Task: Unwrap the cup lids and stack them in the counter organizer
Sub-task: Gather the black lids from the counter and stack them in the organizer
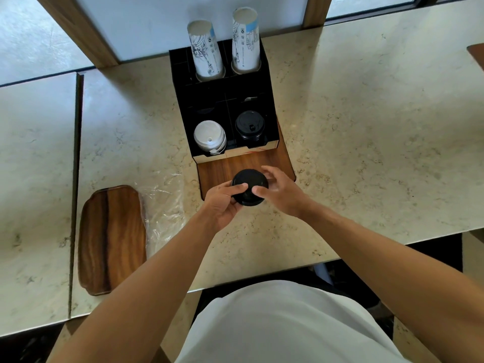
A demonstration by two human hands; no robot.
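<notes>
Both grips point(222, 203) point(281, 191) around black lids point(250, 186)

head view | worn high, faces forward and steeply down | near counter point(366, 127) edge | wide-angle

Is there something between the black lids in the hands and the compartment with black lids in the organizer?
Nothing visible. The black lids, held by both hands, sit just before the organizer; its right front compartment is open towards them.
</notes>
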